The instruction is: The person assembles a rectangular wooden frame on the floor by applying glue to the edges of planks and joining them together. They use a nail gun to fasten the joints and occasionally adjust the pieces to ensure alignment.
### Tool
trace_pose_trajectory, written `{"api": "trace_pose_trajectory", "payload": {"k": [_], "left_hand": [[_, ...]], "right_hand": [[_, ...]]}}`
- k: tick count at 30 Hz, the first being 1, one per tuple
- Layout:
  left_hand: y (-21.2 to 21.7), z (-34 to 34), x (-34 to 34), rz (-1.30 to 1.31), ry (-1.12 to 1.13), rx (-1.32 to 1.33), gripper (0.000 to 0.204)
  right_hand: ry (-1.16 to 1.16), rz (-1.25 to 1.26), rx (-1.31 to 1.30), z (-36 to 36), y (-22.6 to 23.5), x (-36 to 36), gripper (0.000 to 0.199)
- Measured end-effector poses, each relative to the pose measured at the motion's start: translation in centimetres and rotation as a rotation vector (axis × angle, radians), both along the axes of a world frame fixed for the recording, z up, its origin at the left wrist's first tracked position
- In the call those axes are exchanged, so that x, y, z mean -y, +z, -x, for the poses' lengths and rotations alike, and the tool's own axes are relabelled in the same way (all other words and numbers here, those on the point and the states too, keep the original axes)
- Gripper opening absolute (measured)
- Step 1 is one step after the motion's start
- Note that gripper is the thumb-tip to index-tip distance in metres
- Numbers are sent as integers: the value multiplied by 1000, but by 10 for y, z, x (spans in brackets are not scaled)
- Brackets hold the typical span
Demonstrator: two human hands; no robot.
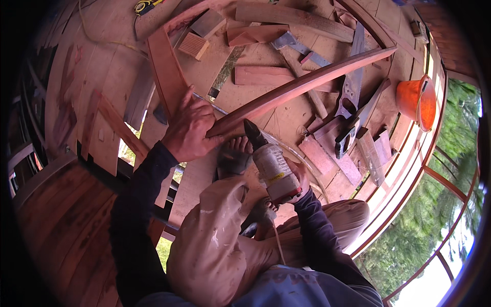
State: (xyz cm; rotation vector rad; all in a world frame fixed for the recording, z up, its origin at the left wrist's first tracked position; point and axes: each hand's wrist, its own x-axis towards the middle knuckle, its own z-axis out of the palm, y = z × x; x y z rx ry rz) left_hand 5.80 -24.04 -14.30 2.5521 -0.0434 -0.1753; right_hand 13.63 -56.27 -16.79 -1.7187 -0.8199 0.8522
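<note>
A reddish wooden frame (302, 88) of long, narrow boards stretches across the floor in front of me. My left hand (194, 125) is closed around its near corner, index finger laid along the left board (166, 66) and thumb by the long one. In my right hand (300, 179) is a corded power tool (275, 171) with a pale, labelled body and a black nose. The nose points up and left, close to the near end of the long board; whether it touches cannot be made out. Most of my right fingers are hidden behind the tool.
Two handsaws (351, 92) and a hammer (302, 74) lie among wood offcuts (258, 35) beyond and right of the frame. An orange bucket (417, 102) stands at the right edge. Gaps open between floorboards at left. A yellow tape measure (146, 6) lies far left.
</note>
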Motion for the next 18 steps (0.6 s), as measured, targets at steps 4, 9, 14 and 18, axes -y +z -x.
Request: {"api": "trace_pose_trajectory", "payload": {"k": [4, 9, 14, 18], "left_hand": [[2, 0, -2, -3, -18, -7, 34], [6, -5, -4, -2, -28, -23, 32], [7, -4, -5, 9, -21, 0, 31], [7, -5, -5, 30, -23, 5, 29]], "right_hand": [[12, -1, -62, -1, -2, 3, 77], [12, -38, -35, -4, -10, 3, 72], [1, 47, -43, -4, 0, -4, 62], [5, 62, -9, -4, 2, -5, 58]]}}
